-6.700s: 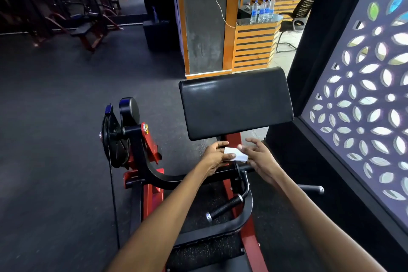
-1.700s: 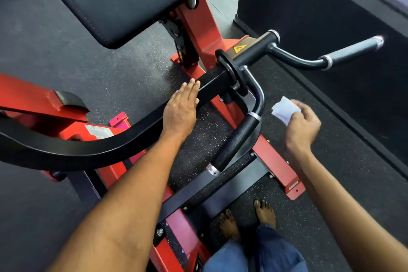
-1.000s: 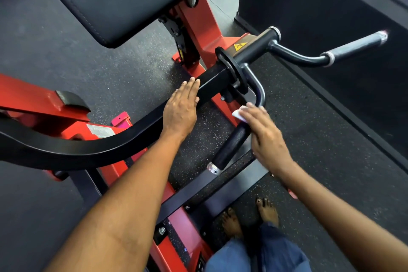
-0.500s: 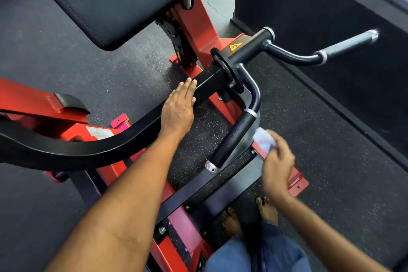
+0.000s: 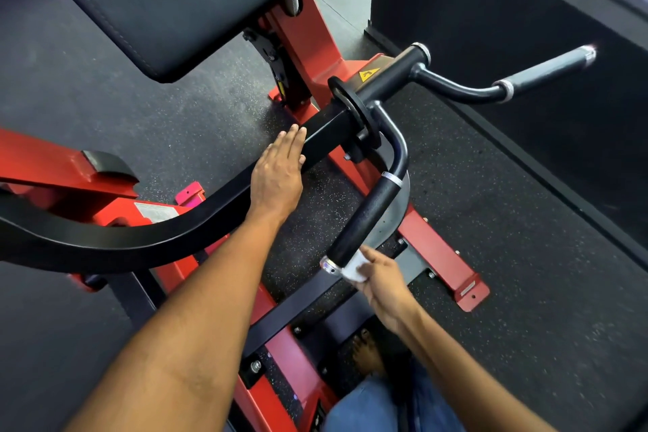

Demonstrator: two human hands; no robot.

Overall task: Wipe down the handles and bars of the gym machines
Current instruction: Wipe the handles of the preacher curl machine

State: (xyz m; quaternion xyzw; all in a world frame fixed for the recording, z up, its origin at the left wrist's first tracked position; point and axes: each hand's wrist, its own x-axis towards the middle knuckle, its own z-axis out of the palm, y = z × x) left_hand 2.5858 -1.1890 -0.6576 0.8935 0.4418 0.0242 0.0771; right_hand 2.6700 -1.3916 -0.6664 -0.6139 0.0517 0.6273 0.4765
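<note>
A red and black curl machine fills the view. Its near handle is a black grip slanting down to a silver end cap. My right hand pinches a small white wipe against the lower end of that grip, just beside the cap. My left hand rests flat, fingers straight, on the black lever arm. The far handle sticks out to the upper right, untouched.
The black arm pad overhangs at the top. Red frame rails run across the dark speckled rubber floor. A black wall panel stands at the right. My bare foot and jeans show at the bottom.
My right hand with the wipe has moved from beside the grip's middle down to its lower end and now presses the wipe there. My left hand stays on the lever arm.
</note>
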